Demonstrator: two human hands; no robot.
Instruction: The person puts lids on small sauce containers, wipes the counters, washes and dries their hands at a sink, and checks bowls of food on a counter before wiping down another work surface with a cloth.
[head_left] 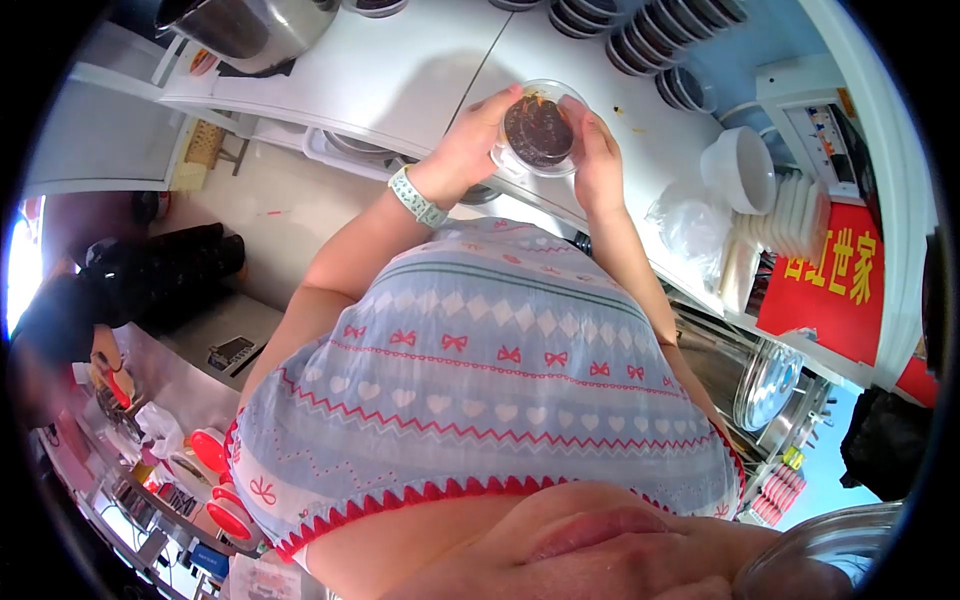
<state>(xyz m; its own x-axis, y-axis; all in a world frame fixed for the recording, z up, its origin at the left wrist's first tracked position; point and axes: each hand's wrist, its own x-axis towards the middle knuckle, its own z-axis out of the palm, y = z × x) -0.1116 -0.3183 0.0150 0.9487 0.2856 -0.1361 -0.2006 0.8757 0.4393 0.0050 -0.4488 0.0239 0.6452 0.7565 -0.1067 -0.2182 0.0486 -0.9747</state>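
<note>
Between both hands is a clear plastic tub (540, 132) with dark brown contents and orange-brown smears near its far rim. My left hand (478, 138), with a pale patterned watch band on its wrist, grips the tub's left side. On the opposite side, the fingers of my right hand (594, 140) press against the wall. The tub is held over the near edge of a white counter (420, 90). I cannot make out whether a lid covers it.
Stacked tubs with dark contents (660, 35) stand at the back right. A large metal pot (250, 35) is at the back left. White bowls (738, 170), a clear plastic bag (692, 225) and a red sign (825, 285) are to the right. Small orange crumbs dot the counter.
</note>
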